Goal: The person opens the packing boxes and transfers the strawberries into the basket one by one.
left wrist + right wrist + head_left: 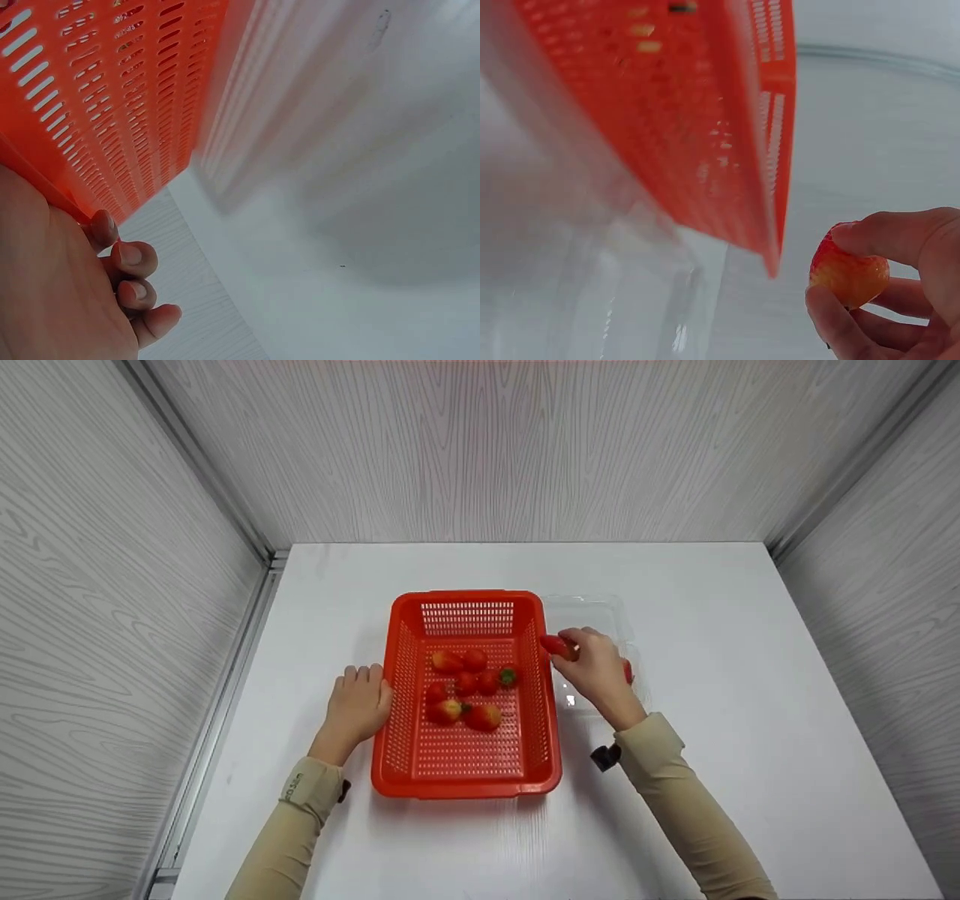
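Observation:
A red perforated plastic basket [465,787] stands in the middle of the white table, with several strawberries [483,718] lying inside. At its left side my left hand [358,701] grips the rim, fingers curled in the left wrist view. My right hand [596,667] pinches a red strawberry [556,646] between thumb and fingers beside the basket's right rim. Yellow tinges that strawberry [847,270] in the right wrist view. Below the right hand lies a clear plastic tray [592,607]. Another red piece [628,670] shows there, partly hidden by the hand.
The white table [720,675] extends on both sides of the basket. Grey wood-grain panels [480,457] rise behind it and to the left and right. A metal rail [214,720] runs along the left edge.

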`<state>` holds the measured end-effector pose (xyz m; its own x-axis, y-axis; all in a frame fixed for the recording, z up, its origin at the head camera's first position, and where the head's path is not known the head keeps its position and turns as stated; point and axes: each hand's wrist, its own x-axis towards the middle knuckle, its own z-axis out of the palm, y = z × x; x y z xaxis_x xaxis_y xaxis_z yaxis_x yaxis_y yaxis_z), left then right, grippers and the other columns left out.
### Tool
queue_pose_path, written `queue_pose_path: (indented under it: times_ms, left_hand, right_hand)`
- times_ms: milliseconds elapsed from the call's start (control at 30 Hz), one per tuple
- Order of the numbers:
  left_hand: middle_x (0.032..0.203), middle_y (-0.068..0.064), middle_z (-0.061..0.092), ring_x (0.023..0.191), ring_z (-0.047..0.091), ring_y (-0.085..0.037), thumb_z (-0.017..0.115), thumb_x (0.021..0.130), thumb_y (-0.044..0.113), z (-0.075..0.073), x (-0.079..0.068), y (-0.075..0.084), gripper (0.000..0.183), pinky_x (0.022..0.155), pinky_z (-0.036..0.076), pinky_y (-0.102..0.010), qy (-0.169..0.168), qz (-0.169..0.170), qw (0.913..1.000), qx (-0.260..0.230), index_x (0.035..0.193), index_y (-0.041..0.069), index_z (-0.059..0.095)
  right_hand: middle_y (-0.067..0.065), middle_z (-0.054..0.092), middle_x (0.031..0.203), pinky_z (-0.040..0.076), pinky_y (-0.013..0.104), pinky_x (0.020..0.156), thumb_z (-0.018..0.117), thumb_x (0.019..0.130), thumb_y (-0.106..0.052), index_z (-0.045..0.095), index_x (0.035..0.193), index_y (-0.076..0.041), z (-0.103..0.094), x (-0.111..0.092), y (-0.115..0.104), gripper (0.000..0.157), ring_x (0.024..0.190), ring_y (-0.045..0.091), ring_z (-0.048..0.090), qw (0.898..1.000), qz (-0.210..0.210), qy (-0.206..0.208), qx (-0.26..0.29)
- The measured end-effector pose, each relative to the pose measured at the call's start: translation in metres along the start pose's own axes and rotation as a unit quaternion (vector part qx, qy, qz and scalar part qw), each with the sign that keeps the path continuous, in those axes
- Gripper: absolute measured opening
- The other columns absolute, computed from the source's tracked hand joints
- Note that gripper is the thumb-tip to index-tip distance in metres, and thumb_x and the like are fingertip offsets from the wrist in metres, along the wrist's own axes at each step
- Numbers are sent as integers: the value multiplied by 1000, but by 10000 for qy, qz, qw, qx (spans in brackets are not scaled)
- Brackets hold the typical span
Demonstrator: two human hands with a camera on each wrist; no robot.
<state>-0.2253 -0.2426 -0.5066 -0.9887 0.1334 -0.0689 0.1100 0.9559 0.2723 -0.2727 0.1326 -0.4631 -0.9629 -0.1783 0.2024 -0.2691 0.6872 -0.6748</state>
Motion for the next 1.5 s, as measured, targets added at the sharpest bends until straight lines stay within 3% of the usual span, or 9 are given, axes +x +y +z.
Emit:
queue_pose_path:
  times_ms: [167,433,600,900,1067,1500]
  left_hand:
    - [91,-14,45,88,41,-32,35,102,26,1,1,-1,26,78,35,-46,16,13,10000,4,105,2,46]
    - [91,-14,43,87,40,-33,33,102,25,4,-1,-2,26,78,34,-47,100,50,9999,40,103,2,46]
    - [91,-15,43,87,40,-33,31,102,25,3,0,-3,26,77,33,-47,165,96,9998,111,103,2,45]
    - [89,-14,43,85,39,-33,34,102,24,1,-2,0,26,75,33,-46,257,94,9993,242,103,2,47]
    - [88,-15,44,84,40,-33,35,102,23,1,-2,0,25,75,34,-46,374,143,9987,326,103,2,47]
    - [91,-16,43,87,40,-34,35,102,24,1,-1,-1,25,77,34,-47,205,83,9992,346,104,2,47]
  right_hand:
    - [14,66,92,54,36,63,75,83,-9,71,110,2,10,-8,-21,30,72,22,62,9991,-195,-192,328]
    - [10,68,99,54,32,66,78,83,-11,72,112,-3,34,-23,-41,30,79,19,60,9935,-238,-1040,386]
    - [10,69,97,53,32,67,80,80,-12,73,108,-2,47,-30,-44,30,78,18,59,9893,-305,-1423,120]
    - [5,66,80,45,29,58,81,79,-8,71,101,1,65,-42,-42,25,65,12,51,9767,-455,-2080,282]
    - [4,63,75,46,31,59,81,79,-8,70,93,0,73,-47,-42,20,65,14,49,9681,-344,-2476,158]
    - [8,62,79,47,36,62,77,75,2,66,87,-1,93,-55,-40,17,68,20,54,9558,-155,-2892,-502]
